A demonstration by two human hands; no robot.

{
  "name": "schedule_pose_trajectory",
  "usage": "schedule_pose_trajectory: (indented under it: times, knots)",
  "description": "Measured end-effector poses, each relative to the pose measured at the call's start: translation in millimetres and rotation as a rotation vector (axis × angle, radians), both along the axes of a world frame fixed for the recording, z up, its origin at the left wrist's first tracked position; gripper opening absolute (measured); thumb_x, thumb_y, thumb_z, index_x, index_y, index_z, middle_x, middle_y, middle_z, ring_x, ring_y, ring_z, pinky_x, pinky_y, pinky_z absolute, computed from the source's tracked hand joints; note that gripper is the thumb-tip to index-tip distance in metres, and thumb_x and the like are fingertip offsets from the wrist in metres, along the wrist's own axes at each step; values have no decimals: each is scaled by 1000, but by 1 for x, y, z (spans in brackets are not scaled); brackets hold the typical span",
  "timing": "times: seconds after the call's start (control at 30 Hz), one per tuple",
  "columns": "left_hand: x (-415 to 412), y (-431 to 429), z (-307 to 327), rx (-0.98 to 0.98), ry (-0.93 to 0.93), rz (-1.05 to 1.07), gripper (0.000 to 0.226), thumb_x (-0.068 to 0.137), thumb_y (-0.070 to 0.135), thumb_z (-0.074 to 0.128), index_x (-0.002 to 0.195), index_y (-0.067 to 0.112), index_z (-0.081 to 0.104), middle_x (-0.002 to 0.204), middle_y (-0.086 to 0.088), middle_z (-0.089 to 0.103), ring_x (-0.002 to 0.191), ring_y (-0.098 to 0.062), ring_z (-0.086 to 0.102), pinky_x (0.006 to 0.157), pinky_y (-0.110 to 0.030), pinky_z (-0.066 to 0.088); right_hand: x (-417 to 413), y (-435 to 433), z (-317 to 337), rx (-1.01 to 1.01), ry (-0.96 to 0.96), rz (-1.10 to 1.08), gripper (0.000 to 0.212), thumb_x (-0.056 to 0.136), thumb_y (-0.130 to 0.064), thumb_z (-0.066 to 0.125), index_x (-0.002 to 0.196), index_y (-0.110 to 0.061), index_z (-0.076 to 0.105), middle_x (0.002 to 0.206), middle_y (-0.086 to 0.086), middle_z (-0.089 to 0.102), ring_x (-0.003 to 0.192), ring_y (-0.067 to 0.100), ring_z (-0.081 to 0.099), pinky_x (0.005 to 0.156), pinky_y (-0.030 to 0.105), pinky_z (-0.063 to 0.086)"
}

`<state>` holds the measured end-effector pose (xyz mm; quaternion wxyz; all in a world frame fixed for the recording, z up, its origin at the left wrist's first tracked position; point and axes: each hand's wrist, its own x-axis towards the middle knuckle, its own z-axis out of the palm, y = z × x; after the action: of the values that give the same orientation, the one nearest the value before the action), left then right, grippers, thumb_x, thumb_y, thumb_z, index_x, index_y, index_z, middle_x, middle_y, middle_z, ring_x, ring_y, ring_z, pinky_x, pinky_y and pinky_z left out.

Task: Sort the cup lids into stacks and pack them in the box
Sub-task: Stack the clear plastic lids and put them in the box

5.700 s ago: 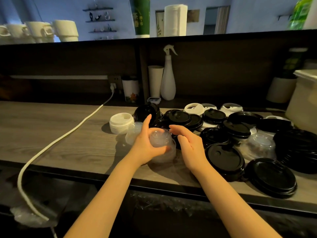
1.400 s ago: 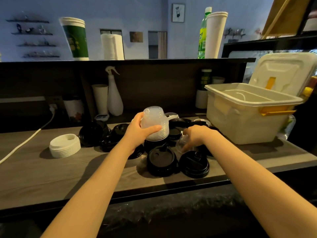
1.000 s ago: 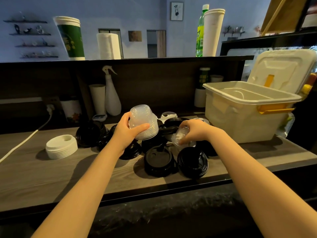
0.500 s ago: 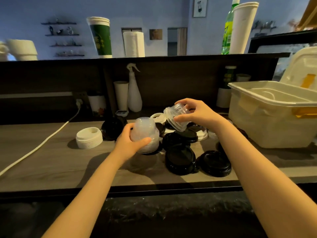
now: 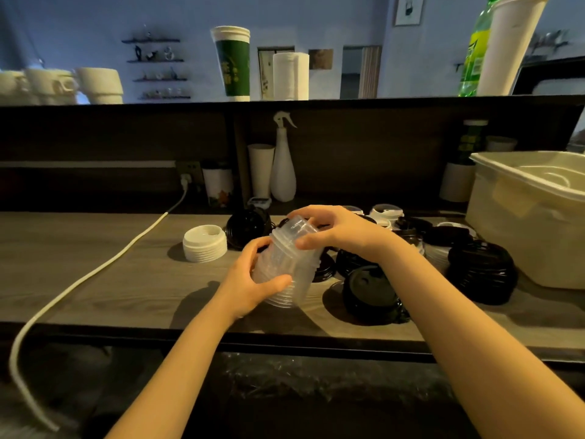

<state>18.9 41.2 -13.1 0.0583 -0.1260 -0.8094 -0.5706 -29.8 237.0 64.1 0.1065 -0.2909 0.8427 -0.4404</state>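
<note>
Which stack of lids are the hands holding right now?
The clear dome-lid stack: left hand gripping its side, right hand pinching the top lid; the white stack and black stacks lie unheld.

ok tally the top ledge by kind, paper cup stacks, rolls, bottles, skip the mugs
green printed paper cup stack: 1
plain white paper cup stack: 1
white paper towel roll: 1
green plastic bottle: 1
total: 4
</note>
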Motion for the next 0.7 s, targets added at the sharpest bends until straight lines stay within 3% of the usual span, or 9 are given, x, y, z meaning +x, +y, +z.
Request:
schedule_pose_trajectory:
  times: [0.07,0.2,0.3,0.4,0.5,0.63,0.7]
  knots:
    - [1,-1,0,58,21,29,81,50,55,70,122,44,37,126,0,52,113,-16,55,92,-39,51,2,1,-5,-107,-52,-18,52,79,-34,70,128,-27,52,118,6,61,107,16,60,89,28,50]
    - [3,8,0,315,51,229,86,49,58,67,126,28,43,116,0,57,104,-13,58,80,-28,49,9,-1,-18,-385,-200,-97,45,85,-25,65,128,-22,51,117,5,62,107,17,62,96,34,48]
    - [2,20,3,673,-36,294,66,68,43,72,123,17,49,121,-9,57,107,-22,58,79,-31,48,14,-10,-25,-484,-205,-165,49,85,-28,64,131,-23,46,109,0,63,103,16,62,95,34,48]
    - [2,28,8,901,-156,246,52,84,39,56,128,12,49,124,-14,58,112,-29,58,81,-37,50,18,-16,-30,-495,-162,-179,41,87,-29,63,124,-25,48,103,-2,64,96,11,64,86,26,50]
    - [5,30,16,855,-202,158,44,94,41,42,127,14,53,119,-13,62,106,-27,60,73,-34,49,20,-12,-31,-511,-131,-170,39,85,-31,64,123,-29,52,107,1,67,101,14,64,91,32,50]
    - [9,29,19,730,-222,133,43,95,44,37,125,18,54,113,-10,63,101,-25,61,68,-33,49,28,-5,-28,-423,-13,-105,44,83,-29,67,123,-39,50,111,-7,62,102,6,61,78,19,49]
    - [10,29,18,706,-194,148,46,95,45,35,127,17,53,116,-11,62,103,-25,61,71,-34,49,31,-4,-27,-424,25,-103,46,81,-31,70,120,-45,50,114,-8,61,103,5,61,81,21,51]
